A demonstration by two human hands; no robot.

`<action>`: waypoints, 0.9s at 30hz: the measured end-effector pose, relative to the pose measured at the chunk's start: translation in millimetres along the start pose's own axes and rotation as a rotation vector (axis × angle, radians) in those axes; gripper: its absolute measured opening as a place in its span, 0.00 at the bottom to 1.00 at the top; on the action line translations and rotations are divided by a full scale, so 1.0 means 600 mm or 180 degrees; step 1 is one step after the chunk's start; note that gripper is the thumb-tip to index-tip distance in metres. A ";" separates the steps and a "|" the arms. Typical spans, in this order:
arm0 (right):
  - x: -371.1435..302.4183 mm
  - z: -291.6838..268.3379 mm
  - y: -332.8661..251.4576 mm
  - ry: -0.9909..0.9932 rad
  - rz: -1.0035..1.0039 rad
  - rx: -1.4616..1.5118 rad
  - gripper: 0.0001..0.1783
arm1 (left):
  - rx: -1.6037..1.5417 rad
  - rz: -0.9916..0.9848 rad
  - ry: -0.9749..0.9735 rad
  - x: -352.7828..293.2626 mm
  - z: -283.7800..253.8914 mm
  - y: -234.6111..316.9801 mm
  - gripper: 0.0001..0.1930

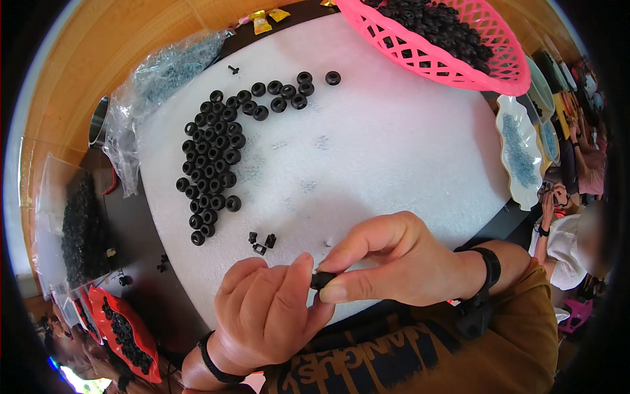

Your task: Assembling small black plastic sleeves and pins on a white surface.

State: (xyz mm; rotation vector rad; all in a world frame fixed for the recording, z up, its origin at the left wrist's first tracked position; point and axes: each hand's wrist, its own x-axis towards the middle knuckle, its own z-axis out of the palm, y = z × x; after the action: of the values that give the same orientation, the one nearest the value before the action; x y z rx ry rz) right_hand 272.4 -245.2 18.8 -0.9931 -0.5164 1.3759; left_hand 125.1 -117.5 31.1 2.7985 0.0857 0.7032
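Close in front of me, my right hand [388, 264] pinches a small black part [321, 280] between thumb and fingertips. My left hand [266, 308] is curled at its other side, with thumb and index finger meeting against the part; the fingers hide most of it. Just beyond my left hand lie several small square black pieces [260, 249] on the white foam sheet [407, 157]. Farther off, many black rounded caps with a hole [216, 144] are gathered in a cluster on the sheet. Tiny clear bits [251, 172] lie scattered beside them.
A pink basket [433, 65] of black parts overhangs the far right. On the right edge stands a white scalloped dish [522, 154] of clear bits. Plastic bags [161, 82] lie at the left, above a red tray [125, 335] of black pieces. Other people sit at right.
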 end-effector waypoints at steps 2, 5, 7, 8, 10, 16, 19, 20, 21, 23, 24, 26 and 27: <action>0.000 0.000 0.000 0.0024 0.0006 -0.0058 0.06 | 0.0036 0.0053 0.0029 -0.001 0.002 -0.001 0.18; 0.002 -0.002 0.002 0.0020 0.0089 0.0083 0.06 | 0.0144 -0.0004 -0.0005 -0.005 0.004 0.000 0.17; 0.004 -0.003 0.005 0.0022 0.0078 0.0043 0.06 | 0.0236 0.0064 -0.0018 -0.004 0.004 0.000 0.17; 0.004 -0.003 0.005 0.0023 0.0083 0.0047 0.06 | 0.0234 0.0061 -0.0022 -0.005 0.004 0.000 0.17; 0.003 -0.003 0.007 -0.0004 0.0075 0.0082 0.07 | 0.0150 0.0031 0.0022 -0.007 0.006 0.000 0.17; 0.002 0.002 -0.007 -0.0195 0.0183 -0.0104 0.09 | 0.0092 -0.0013 0.0071 -0.002 0.003 -0.001 0.17; 0.000 0.005 -0.006 -0.0261 0.0140 -0.0252 0.13 | 0.0069 0.0023 0.0071 0.000 0.004 -0.004 0.17; 0.001 0.004 -0.007 -0.0254 0.0138 -0.0251 0.13 | 0.0065 0.0028 0.0070 0.002 0.005 -0.005 0.17; 0.002 0.001 -0.007 -0.0368 0.0039 -0.0440 0.14 | 0.0138 0.0092 0.0104 0.002 0.006 -0.005 0.16; 0.006 -0.004 -0.008 -0.0479 -0.0059 -0.0629 0.15 | 0.0208 0.0158 0.0138 0.002 0.006 -0.003 0.16; 0.008 -0.008 -0.008 -0.0572 0.0001 -0.0735 0.16 | 0.0168 0.0089 0.0054 -0.001 0.004 0.000 0.17; 0.010 -0.010 -0.009 -0.0665 0.0060 -0.0840 0.16 | 0.0128 0.0020 -0.0030 -0.001 0.002 0.002 0.19; 0.011 -0.009 -0.010 -0.0668 0.0207 -0.0517 0.16 | 0.0148 0.0028 -0.0076 -0.002 0.001 0.001 0.19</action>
State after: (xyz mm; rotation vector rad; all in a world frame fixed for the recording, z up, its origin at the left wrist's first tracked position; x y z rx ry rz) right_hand 281.2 -239.6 19.1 -1.0082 -0.7684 1.5240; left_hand 124.7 -118.5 30.2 2.8526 0.0862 0.6783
